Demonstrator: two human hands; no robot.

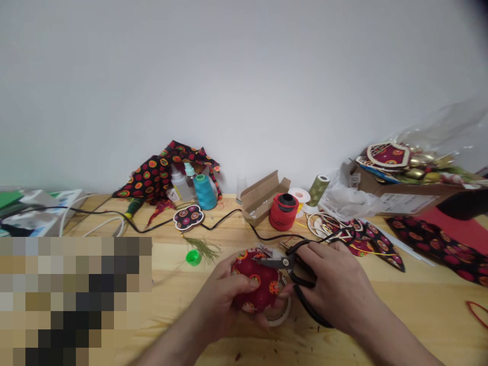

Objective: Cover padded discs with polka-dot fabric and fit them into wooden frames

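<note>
A rounded piece covered in dark red patterned fabric is gripped by my left hand, the thumb lying across its face. My right hand is closed on black-handled scissors, whose blades point left over the fabric's upper edge. Whether the blades touch or cut the cloth, I cannot tell. Below the piece, partly hidden by it, shows a pale ring. Just behind my hands lie a small green cup and a green thread tassel below a flower-shaped fabric piece.
Behind stand a blue thread cone, a red spool, an open cardboard box and an olive thread cone. A filled carton and fabric strips occupy the right. Black cord crosses the wooden table. Pixelation hides the lower left.
</note>
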